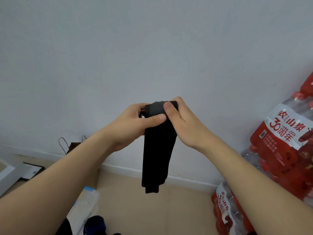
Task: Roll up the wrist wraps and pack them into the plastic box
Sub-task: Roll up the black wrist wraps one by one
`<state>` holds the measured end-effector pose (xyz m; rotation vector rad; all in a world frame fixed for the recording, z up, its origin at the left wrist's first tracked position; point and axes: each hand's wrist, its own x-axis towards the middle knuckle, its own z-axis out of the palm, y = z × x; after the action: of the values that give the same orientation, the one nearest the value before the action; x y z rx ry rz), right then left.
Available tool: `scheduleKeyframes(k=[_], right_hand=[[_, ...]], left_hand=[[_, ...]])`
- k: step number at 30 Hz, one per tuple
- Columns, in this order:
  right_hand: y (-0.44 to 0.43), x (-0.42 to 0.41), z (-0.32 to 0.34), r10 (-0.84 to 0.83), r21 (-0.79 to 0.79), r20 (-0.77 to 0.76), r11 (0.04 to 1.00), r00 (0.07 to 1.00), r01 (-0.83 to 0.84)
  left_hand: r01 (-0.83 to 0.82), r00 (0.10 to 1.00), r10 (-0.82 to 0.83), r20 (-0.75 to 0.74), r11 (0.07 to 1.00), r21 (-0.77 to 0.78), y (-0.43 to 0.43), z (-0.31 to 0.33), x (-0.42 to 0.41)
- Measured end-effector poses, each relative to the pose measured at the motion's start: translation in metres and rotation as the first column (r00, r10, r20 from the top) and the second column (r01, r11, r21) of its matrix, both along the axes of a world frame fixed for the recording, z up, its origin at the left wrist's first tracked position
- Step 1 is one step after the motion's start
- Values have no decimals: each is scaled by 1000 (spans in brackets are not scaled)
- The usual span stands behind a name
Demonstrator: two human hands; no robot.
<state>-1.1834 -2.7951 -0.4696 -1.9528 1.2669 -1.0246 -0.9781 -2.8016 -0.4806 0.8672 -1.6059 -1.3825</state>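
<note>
A black wrist wrap (156, 155) hangs in the air in front of the wall, its top end wound into a small roll between my hands. My left hand (133, 126) grips the roll from the left, thumb pressed on its front. My right hand (181, 121) pinches the roll from the right, thumb on top. The loose tail drops straight down to just above the floor line. A clear plastic box (84, 206) lies on the floor at lower left, partly hidden by my left forearm. A dark blue rolled item (94, 224) sits at the bottom edge.
Shrink-wrapped packs of water bottles with red labels (281, 146) are stacked at the right against the wall. A brown paper bag (72, 145) with wire handles stands by the skirting at left. A white frame edge (8, 177) lies at far left on the tan floor.
</note>
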Motion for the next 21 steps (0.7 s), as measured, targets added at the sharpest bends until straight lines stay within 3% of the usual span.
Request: scheduleKeyframes(k=[4,9,13,16,21], right_hand=[[1,-1,-2,89,-9,57,996,994,-89],[5,-2,-2,8,400,425,895,905,-196],[8,-8,-6,52,620,288,751,956,-228],[9,-8,-6,82,650,267,721,960,-243],[10,-3,3,73,525,371,806,926,-274]], left_hand=[[15,998,-19,62,998,66,-3,2,5],[-180,983,180,-27,983,-16,-8,-1,7],[-280,960,281,3,956,-85,-11,-6,9],[-315,947,320,26,941,-120,-13,-10,12],[-364,931,365,11,930,-59,-18,-15,16]])
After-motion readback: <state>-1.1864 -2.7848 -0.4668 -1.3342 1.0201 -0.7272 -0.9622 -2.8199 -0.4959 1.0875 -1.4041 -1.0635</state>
